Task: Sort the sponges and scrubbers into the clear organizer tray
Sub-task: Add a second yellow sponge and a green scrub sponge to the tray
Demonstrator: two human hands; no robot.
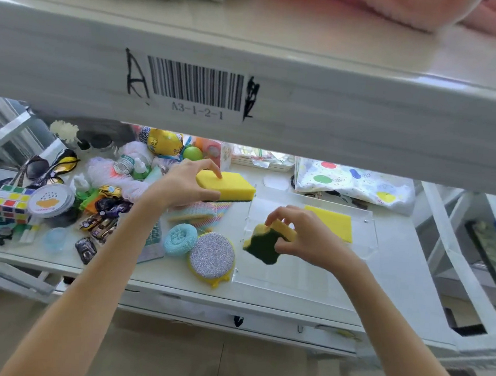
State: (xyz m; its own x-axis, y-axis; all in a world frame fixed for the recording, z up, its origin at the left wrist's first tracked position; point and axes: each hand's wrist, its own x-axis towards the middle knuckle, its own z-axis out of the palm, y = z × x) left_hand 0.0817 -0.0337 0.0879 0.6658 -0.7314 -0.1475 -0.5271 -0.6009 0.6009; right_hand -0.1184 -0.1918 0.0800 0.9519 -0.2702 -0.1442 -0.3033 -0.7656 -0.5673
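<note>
My left hand (183,181) grips a yellow rectangular sponge with a green underside (231,185), held above the shelf just left of the clear organizer tray (296,276). My right hand (305,237) holds a wavy-edged yellow and dark green sponge (266,244) over the tray's left part. A flat yellow sponge (334,224) lies in the tray's far right corner. On the shelf left of the tray lie a pastel mesh sponge (200,213), a blue round scrubber (180,239) and a silver glitter round scrubber with a yellow rim (212,256).
The left of the shelf is crowded: a puzzle cube (9,203), a round lidded tin (50,200), sunglasses (46,166), small bottles, toy cars. A spotted cloth bag (357,183) sits behind the tray. An upper shelf beam with a barcode label (195,84) hangs overhead.
</note>
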